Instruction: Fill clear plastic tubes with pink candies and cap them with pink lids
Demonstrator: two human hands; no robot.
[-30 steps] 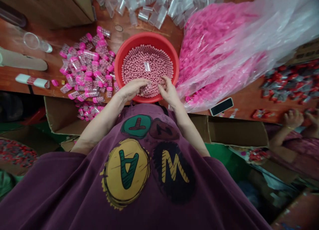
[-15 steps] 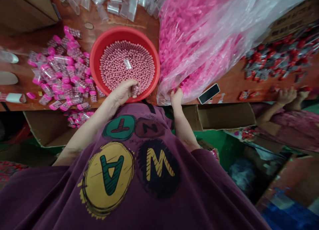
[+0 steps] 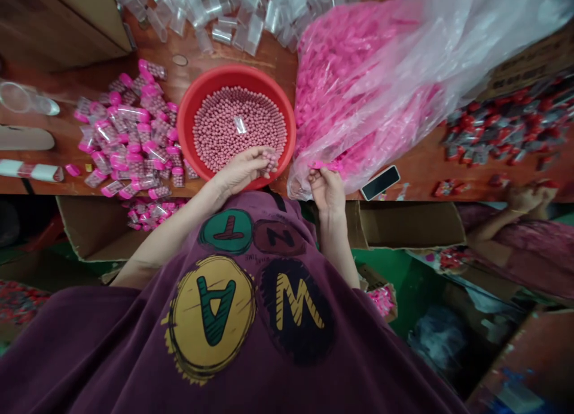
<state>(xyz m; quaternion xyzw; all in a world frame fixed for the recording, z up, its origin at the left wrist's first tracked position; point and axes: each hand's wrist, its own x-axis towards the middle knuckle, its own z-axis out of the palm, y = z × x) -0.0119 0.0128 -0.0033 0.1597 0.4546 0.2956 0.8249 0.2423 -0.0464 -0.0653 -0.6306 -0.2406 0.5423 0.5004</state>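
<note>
At frame centre, the left hand [image 3: 246,166] gripped a bead-filled tube [image 3: 270,159] over the red bowl [image 3: 186,127]; right of centre, the right hand [image 3: 329,191] pinched a pink piece [image 3: 318,164] by the plastic bag [image 3: 363,91].

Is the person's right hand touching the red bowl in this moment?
Apart. The head view shows a clear gap between the right hand and the red bowl, with a corner of the plastic bag between them.
</note>
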